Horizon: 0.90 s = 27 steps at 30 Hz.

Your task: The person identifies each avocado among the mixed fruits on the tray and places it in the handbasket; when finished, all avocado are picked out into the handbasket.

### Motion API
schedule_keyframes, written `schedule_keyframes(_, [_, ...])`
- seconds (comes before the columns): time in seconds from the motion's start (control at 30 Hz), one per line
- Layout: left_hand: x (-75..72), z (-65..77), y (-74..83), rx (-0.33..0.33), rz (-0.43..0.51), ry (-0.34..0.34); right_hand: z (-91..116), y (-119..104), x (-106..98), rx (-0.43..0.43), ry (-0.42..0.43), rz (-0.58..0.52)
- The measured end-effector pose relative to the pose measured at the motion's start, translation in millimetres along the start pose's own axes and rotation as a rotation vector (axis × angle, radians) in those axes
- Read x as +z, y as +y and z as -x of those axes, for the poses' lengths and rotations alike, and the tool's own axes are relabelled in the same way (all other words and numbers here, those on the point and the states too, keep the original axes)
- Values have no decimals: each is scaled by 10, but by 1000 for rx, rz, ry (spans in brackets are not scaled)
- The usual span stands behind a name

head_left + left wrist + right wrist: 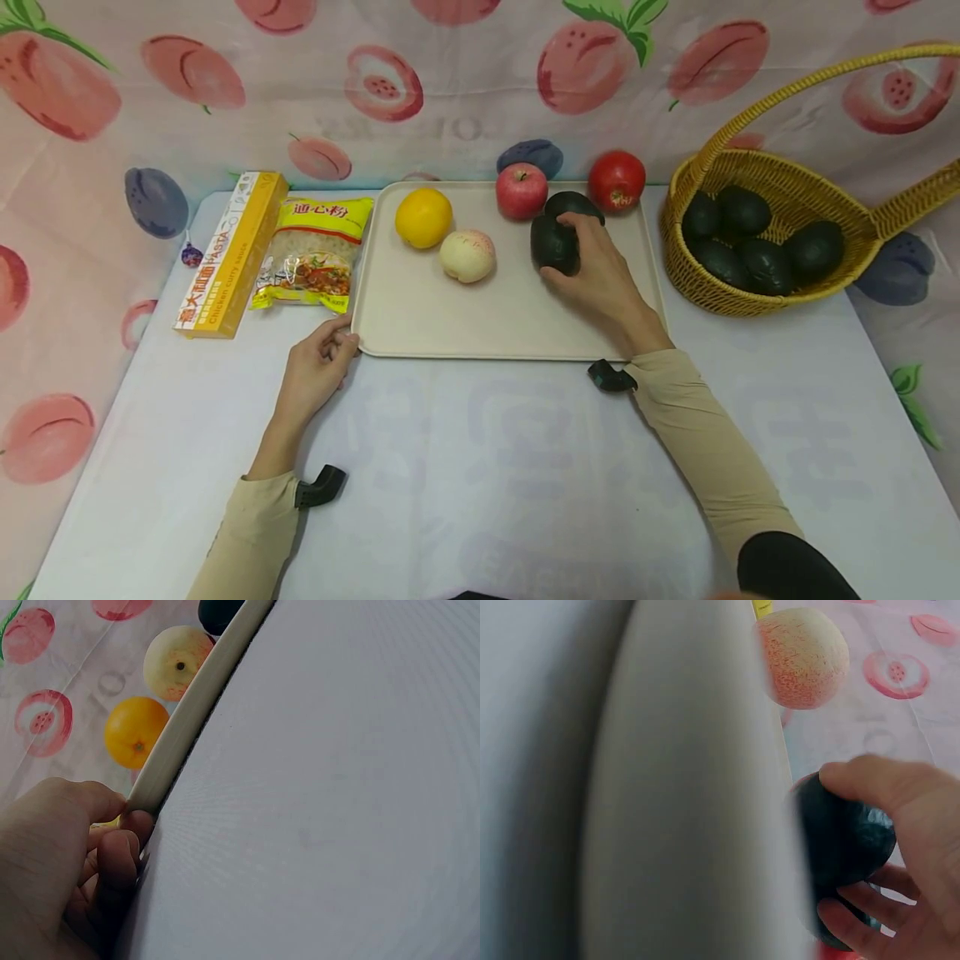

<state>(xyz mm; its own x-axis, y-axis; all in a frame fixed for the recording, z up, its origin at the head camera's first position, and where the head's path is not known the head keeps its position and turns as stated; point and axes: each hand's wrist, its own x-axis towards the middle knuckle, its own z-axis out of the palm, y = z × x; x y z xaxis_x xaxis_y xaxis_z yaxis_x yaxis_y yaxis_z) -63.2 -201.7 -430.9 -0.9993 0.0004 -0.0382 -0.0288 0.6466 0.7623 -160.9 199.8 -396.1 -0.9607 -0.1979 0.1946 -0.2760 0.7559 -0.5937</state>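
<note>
A beige tray [465, 325] lies on the white table. My left hand [318, 367] holds its near left corner, fingers curled at the rim, as the left wrist view shows close up. Over the tray's right part, my right hand [600, 271] grips a dark green avocado [553, 246] between thumb and fingers. Another avocado [574, 205] lies right behind it, partly covered by the fingers. Also on the tray are a red apple [521, 192], an orange [423, 218], a pale peach [467, 256] and, at the far right corner, a red pomegranate-like fruit [617, 181].
To the right stands a yellow wicker basket [678, 267] with a tall handle and several avocados [763, 265] inside. Left of the tray lie a bag of macaroni [311, 254] and a yellow pasta box [232, 254]. A fruit-print cloth [450, 92] hangs behind the table.
</note>
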Motion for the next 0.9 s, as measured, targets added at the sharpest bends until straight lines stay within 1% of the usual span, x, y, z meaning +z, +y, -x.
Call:
schedule_keyframes(0.1, [5,-4,-1,5,-7,2,10,-6,-16,-6,-18,-6])
schedule_keyframes(0.17, [5,-7,-1,8,-11,3,15,-8,-40,-19,-15,-11])
schedule_keyframes(0.3, [6,-13,-1,16,-12,5,13,-10,-112,-51,14,-23])
schedule_keyframes(0.63, [2,-15,-12,16,-12,2,11,-2,-325,-83,94,-107])
schedule_keyframes(0.9, [3,-11,-27,9,-11,1,37,0,-438,-91,134,-118])
